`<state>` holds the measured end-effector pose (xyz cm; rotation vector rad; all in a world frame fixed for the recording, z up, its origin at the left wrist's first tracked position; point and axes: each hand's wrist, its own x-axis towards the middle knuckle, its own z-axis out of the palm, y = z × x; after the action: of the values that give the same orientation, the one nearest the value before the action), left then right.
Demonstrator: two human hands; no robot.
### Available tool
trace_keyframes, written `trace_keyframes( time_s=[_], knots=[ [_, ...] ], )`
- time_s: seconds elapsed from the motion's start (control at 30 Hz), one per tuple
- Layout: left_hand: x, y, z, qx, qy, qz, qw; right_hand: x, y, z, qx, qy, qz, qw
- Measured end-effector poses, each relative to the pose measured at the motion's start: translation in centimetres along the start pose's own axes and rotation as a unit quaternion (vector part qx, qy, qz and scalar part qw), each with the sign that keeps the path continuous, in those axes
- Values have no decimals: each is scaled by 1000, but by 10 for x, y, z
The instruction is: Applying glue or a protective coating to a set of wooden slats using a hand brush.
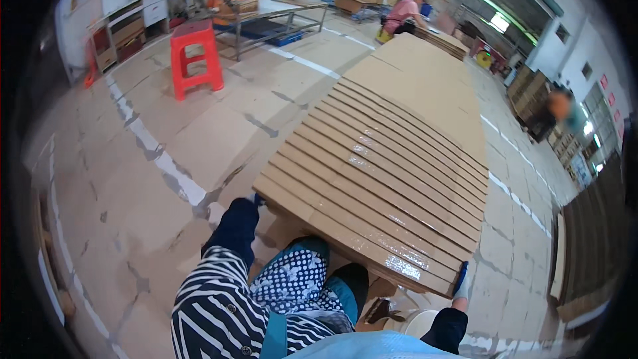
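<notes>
Near, lower middle: person's forearms come up from the bottom edge, dark sleeves over a striped top and dotted apron. Left hand (256,200) sits at the near-left corner of the cardboard stack (392,179), mostly hidden under the sheet edge; its closure cannot be told. Right hand (461,280), in a white and blue glove, is pressed against the near-right corner, fingers upright along the edge; grip unclear.

The stack: flat brown corrugated sheets, fanned in overlapping steps and running away from the person toward the far middle. Clear tape strips glint along the centre seams. Judged stiff but bendable across the flutes, light per sheet, heavy and prone to sliding as a fanned bundle; best held at both near corners, as now.

Near right: white bucket (419,322) on the floor below the stack.

Left, further off: red plastic stool (195,58). Far left: metal table (279,10) with boxes. Far middle: a seated person in pink (405,13) among more cardboard. Right wall: small red signs (606,83)
</notes>
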<state>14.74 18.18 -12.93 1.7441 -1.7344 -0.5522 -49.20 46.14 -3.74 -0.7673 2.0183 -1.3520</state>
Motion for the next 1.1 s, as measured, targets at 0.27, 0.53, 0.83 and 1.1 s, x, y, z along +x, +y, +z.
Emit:
trace_keyframes(
  time_s=[0.27, 0.53, 0.83, 1.1],
  knots=[
    [-6, -47, 145, -11, 21, 254, 967, 28, 36, -21, -50, 99, 34, 993],
    [15, -188, 138, -227, -52, 76, 969, 25, 0, 23, -39, 32, 28, 998],
    [12, -3, -27, -502, -44, -243, 829, 28, 53, -20, -33, 104, -21, 994],
    [11, 70, -61, -27, -143, -86, 986, 5, 42, -47, -523, 166, -41, 835]
  ],
)
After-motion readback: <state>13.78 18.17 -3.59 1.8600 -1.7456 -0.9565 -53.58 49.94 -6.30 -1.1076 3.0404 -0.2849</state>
